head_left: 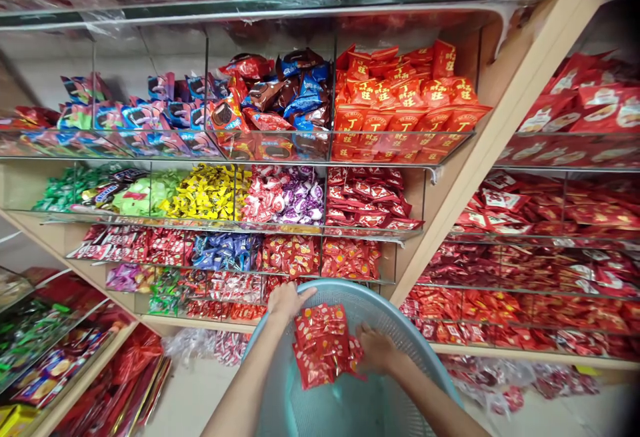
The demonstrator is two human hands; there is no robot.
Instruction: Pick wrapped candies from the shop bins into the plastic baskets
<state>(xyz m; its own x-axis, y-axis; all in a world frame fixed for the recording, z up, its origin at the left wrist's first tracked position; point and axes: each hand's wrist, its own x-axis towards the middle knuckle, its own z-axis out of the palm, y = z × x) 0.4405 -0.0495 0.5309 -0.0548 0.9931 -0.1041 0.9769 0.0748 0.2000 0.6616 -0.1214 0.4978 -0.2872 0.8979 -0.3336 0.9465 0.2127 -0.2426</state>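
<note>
A large blue-green plastic basket (420, 320) with perforated sides stands in front of the shelves. My left hand (286, 302) is closed over its far left rim, with the thumb lying toward the right. Inside the basket is a bunch of red candy packets (323, 344) with white and orange spots. My right hand (374, 350) reaches into the basket at the right of this bunch, its fingers bent around the packets at that edge. Those fingertips are partly hidden and a little blurred.
Clear shelf dividers (280, 144) separate several kinds of wrapped sweets. Red packets (351, 258) fill the low compartment just behind the basket. A slanting wooden post (453, 204) stands at right. Bagged sweets (500, 384) lie on the floor below the right shelves.
</note>
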